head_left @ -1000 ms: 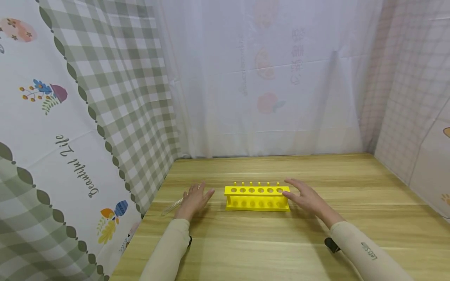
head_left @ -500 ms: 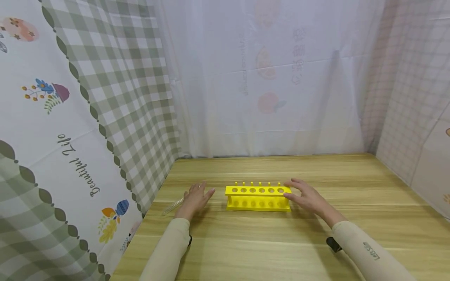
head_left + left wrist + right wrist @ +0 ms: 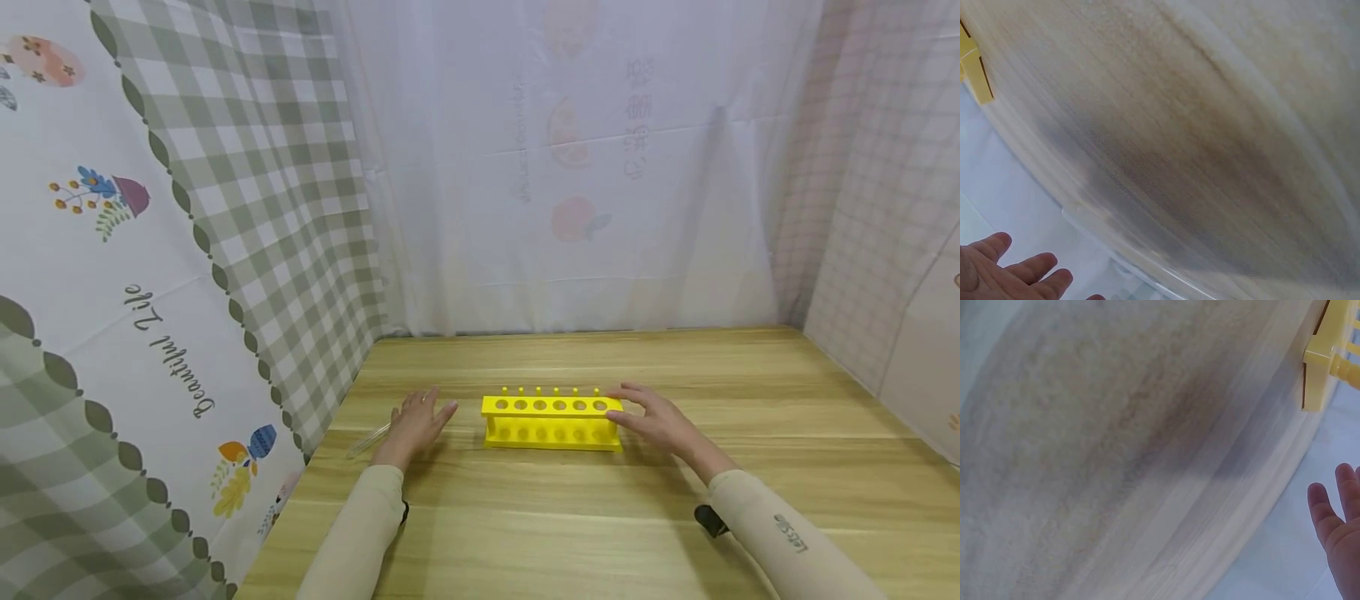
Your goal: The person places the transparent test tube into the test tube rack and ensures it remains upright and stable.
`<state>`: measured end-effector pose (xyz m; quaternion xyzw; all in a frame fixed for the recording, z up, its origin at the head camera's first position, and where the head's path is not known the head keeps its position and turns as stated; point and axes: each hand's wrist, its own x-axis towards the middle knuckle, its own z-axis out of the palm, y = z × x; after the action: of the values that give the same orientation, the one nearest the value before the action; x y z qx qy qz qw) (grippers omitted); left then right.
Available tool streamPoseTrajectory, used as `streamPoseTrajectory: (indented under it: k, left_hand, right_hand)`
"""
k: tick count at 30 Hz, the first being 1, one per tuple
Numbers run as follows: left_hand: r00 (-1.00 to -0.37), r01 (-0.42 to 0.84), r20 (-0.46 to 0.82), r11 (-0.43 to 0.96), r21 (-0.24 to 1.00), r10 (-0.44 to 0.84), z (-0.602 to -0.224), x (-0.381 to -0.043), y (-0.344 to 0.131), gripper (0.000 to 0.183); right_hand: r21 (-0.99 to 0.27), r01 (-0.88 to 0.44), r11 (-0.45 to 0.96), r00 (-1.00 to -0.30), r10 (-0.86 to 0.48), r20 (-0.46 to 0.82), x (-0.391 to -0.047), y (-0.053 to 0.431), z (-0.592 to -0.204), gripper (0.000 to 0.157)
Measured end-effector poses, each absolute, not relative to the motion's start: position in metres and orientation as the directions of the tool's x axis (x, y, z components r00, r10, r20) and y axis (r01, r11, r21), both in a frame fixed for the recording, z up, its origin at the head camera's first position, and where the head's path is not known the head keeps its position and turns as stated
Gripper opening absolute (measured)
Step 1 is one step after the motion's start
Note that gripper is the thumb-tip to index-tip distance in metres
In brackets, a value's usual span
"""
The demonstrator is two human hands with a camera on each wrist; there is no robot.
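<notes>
A yellow test tube rack [image 3: 551,408], with a row of round holes and short pegs behind them, stands on the wooden table. My right hand [image 3: 656,419] is at its right end, thumb and fingers spread and overlapping the top corner in the head view. To the rack's left, my left hand [image 3: 409,429] is spread low over the table, holding nothing. A clear glass tube [image 3: 366,442] lies on the table beside that hand, partly hidden behind it. The right wrist view has the rack's end [image 3: 1316,375] above my extended fingers [image 3: 1322,512].
The wooden table [image 3: 517,525] stretches in front of and behind the rack. A white curtain [image 3: 465,208] hangs along its back edge, a green-checked cloth [image 3: 300,208] on the left, and another pale checked cloth [image 3: 862,250] on the right.
</notes>
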<state>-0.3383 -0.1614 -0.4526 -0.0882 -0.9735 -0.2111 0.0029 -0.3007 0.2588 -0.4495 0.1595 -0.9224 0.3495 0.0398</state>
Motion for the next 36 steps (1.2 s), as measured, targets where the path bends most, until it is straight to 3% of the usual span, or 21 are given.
streamPoseTrajectory:
  k: [20,27,36]
  left_hand:
    - [-0.983,0.18,0.058,0.884,0.431,0.171,-0.438,-0.339,-0.187,0.066]
    - [-0.984,0.176,0.047,0.893,0.414,0.172,-0.437,-0.343,-0.201,0.075]
    - [-0.984,0.177,0.075,0.902,0.394,0.16,-0.441,-0.347,-0.216,0.074]
  right_hand:
    - [-0.7,-0.273,0.66,-0.956,-0.27,0.118,-0.301,0.266,-0.444,0.059]
    - [-0.701,-0.267,0.662,-0.955,-0.281,0.098,-0.306,0.265,-0.444,0.058]
    - [-0.738,-0.244,0.629,-0.955,-0.287,0.071,-0.306,0.263,-0.446,0.06]
